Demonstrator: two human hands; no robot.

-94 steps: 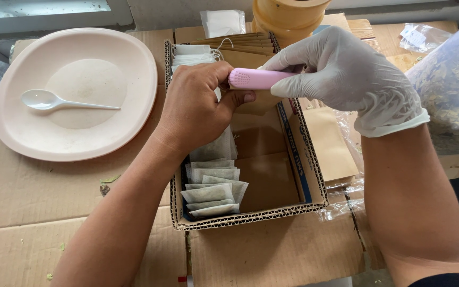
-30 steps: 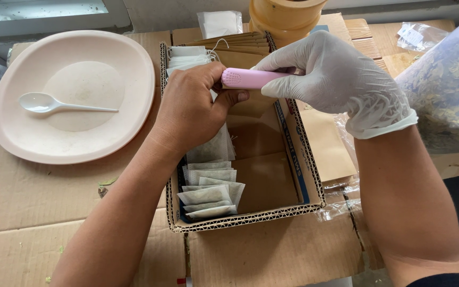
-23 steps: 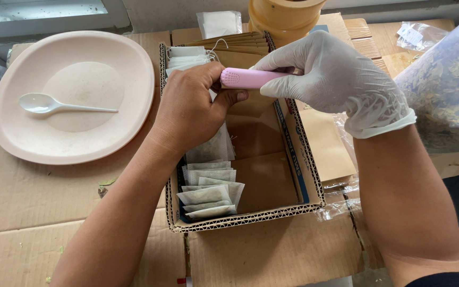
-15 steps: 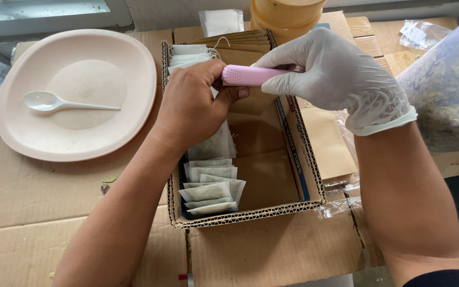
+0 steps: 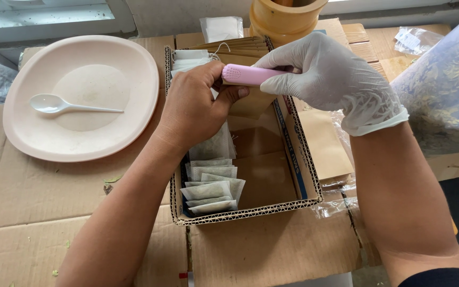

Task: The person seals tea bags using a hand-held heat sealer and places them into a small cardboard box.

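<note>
My right hand (image 5: 328, 77), in a white glove, is shut on a slim pink handheld tool (image 5: 245, 74) held level over an open cardboard box (image 5: 298, 159). My bare left hand (image 5: 195, 103) meets the tool's left tip, and its fingers pinch a small white sachet (image 5: 216, 144) that hangs down into the box. Several filled white sachets (image 5: 208, 183) lie stacked along the box's left side. More white sachets with strings (image 5: 189, 58) sit at the box's far end.
A pale round plate (image 5: 107, 122) with a white plastic spoon (image 5: 54, 104) lies to the left on flattened cardboard. A clear bag of dried leaves (image 5: 447, 90) rests at right. A wooden mortar (image 5: 282, 18) and a white pouch (image 5: 221, 26) stand behind the box.
Both hands stay joined at the pink tool over the box. Only slight shifts of the view show.
</note>
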